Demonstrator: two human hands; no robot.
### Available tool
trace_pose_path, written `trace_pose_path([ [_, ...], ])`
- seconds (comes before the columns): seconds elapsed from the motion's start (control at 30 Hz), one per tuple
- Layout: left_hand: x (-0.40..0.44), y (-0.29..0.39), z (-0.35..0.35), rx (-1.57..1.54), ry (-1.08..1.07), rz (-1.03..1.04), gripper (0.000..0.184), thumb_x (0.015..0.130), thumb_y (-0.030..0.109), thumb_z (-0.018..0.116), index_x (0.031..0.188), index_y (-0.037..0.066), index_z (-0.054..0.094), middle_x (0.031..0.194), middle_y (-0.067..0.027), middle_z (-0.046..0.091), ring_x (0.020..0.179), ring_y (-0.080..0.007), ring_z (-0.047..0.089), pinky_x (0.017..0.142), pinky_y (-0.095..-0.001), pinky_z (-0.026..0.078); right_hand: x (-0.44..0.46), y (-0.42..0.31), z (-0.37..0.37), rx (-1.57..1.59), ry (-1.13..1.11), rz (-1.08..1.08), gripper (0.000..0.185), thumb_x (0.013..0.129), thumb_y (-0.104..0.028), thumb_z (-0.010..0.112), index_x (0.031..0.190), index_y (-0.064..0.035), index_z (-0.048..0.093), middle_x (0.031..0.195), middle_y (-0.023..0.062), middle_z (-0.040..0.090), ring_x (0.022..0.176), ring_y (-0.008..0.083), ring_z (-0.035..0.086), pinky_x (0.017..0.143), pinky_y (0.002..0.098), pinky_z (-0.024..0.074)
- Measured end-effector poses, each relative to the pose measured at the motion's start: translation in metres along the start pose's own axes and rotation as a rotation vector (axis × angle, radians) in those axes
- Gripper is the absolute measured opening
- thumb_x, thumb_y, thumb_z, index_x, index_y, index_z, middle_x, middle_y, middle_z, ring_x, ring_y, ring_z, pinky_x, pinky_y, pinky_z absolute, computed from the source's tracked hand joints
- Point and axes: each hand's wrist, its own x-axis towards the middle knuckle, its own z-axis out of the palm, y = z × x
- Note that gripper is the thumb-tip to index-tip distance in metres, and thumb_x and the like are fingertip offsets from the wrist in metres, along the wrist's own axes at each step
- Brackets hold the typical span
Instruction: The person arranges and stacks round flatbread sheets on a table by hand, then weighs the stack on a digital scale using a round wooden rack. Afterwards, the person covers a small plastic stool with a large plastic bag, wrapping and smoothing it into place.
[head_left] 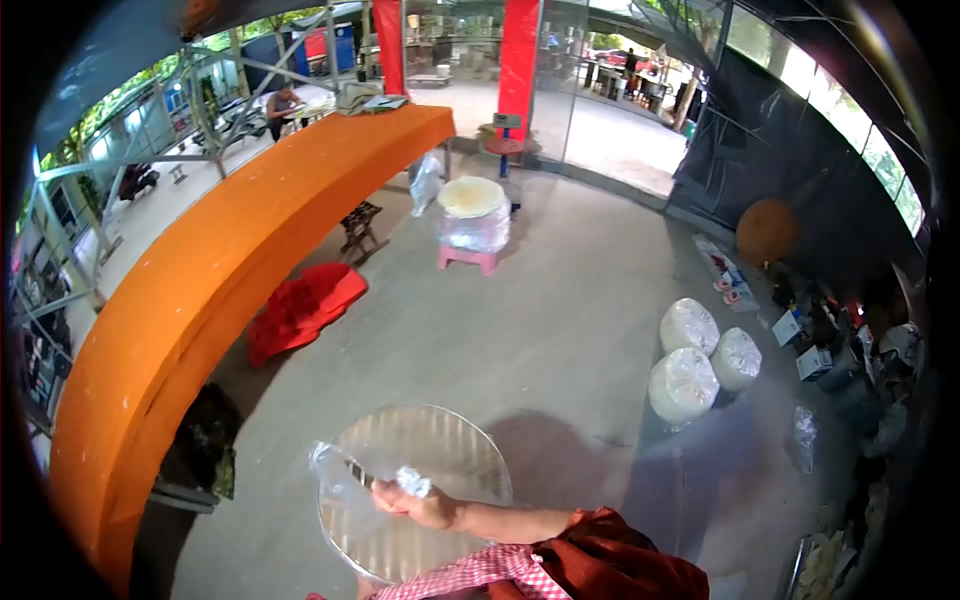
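Observation:
My right hand (420, 504) reaches in from the lower right over a large round tray-like surface (440, 440) with a thin rim. Its fingers are closed on crumpled clear plastic (412, 482), and a transparent sheet seems to spread to the left, over the round surface. Of my left hand (366, 588) only a sliver of skin shows at the bottom edge, beside the checked red-and-white cloth (470, 570); its fingers are hidden.
A long orange-covered table (230, 220) curves along the left. Red cloth (305, 305) lies on the floor by it. Ahead, a wrapped stack (474, 215) stands on a pink stool (468, 260). Three wrapped white bundles (684, 385) sit right. A person (283, 108) sits far left.

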Motion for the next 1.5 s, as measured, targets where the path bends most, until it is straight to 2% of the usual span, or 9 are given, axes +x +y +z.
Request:
trace_pose_path([
  [0.13,0.097,-0.024,0.077,0.033,-0.133,-0.114,0.036,0.098,0.02,0.05,0.131,0.007,0.047,0.121,-0.0071,0.058,0.106,-0.0209,0.059,0.096,-0.0413,0.049,-0.01,-0.025,-0.113,-0.03,0.257,-0.099,0.046,0.103,-0.031,0.041,0.063,-0.0083,0.038,0.061,-0.002,0.036,0.059,0.0105,0.032,0.057,0.0269,0.0294],
  [0.33,0.295,-0.033,0.25,0.066,-0.312,-0.243,0.037,0.098,0.02,0.05,0.133,0.007,0.046,0.122,-0.0069,0.057,0.107,-0.0202,0.058,0.097,-0.0399,0.048,0.013,-0.119,-0.295,-0.147,0.686,-0.189,0.052,0.102,-0.035,0.042,0.057,-0.0108,0.033,0.053,-0.0023,0.031,0.053,0.0112,0.032,0.054,0.0265,0.0278],
  [0.43,0.385,-0.037,0.35,0.08,-0.393,-0.273,0.037,0.099,0.019,0.05,0.133,0.007,0.046,0.122,-0.0068,0.057,0.108,-0.0199,0.057,0.097,-0.0392,0.048,0.009,-0.162,-0.386,-0.137,0.723,-0.233,0.056,0.103,-0.042,0.03,0.056,-0.0116,0.029,0.053,-0.0013,0.029,0.053,0.0138,0.03,0.063,0.0284,0.0306],
  [0.53,0.461,-0.047,0.445,0.093,-0.449,-0.287,0.037,0.099,0.019,0.05,0.134,0.007,0.045,0.122,-0.0067,0.056,0.108,-0.0196,0.057,0.097,-0.0385,0.048,0.014,-0.208,-0.472,-0.186,0.799,-0.439,0.053,0.103,-0.04,0.027,0.059,-0.0117,0.027,0.055,-0.0017,0.027,0.054,0.0136,0.026,0.055,0.0295,0.0237],
  [0.63,0.543,-0.066,0.54,0.12,-0.515,-0.3,0.038,0.098,0.019,0.05,0.134,0.007,0.045,0.123,-0.0066,0.056,0.109,-0.0194,0.057,0.098,-0.0378,0.048,0.025,-0.256,-0.568,-0.233,0.789,-0.494,0.053,0.103,-0.042,0.027,0.058,-0.0124,0.026,0.054,-0.0005,0.026,0.054,0.0142,0.026,0.054,0.0301,0.0224],
  [0.83,0.695,-0.12,0.706,0.317,-0.626,-0.245,0.04,0.098,0.018,0.051,0.135,0.006,0.044,0.125,-0.0071,0.055,0.111,-0.0193,0.056,0.098,-0.0364,0.047,0.037,-0.321,-0.771,-0.195,1.065,-0.516,0.054,0.103,-0.038,0.03,0.055,-0.0147,0.023,0.049,-0.0019,0.019,0.046,0.0145,0.019,0.053,0.0323,0.0236],
  [1.07,0.859,-0.139,0.855,0.33,-0.63,-0.129,0.043,0.096,0.017,0.053,0.137,0.005,0.043,0.128,-0.0075,0.053,0.112,-0.0192,0.055,0.098,-0.0347,0.047,0.082,-0.422,-0.973,-0.253,0.986,-0.465,0.055,0.103,-0.04,0.029,0.056,-0.014,0.021,0.052,-0.003,0.014,0.048,0.0129,0.014,0.052,0.0319,0.0186],
  [1.2,0.989,-0.147,0.912,0.383,-0.614,-0.1,0.046,0.095,0.017,0.054,0.138,0.006,0.042,0.129,-0.0072,0.053,0.113,-0.0199,0.055,0.099,-0.0336,0.046,0.13,-0.475,-1.1,-0.283,1.123,-0.394,0.055,0.104,-0.04,0.027,0.055,-0.0151,0.021,0.051,-0.0033,0.013,0.046,0.013,0.009,0.052,0.031,0.017],
  [1.5,1.222,-0.138,1.088,0.313,-0.529,-0.057,0.047,0.094,0.02,0.056,0.137,0.006,0.043,0.127,-0.008,0.054,0.111,-0.0206,0.056,0.098,-0.0348,0.045,0.251,-0.599,-1.37,-0.318,0.934,-0.483,0.055,0.104,-0.04,0.027,0.055,-0.0155,0.02,0.048,-0.0031,0.012,0.046,0.0117,0.009,0.051,0.0317,0.0173],
])
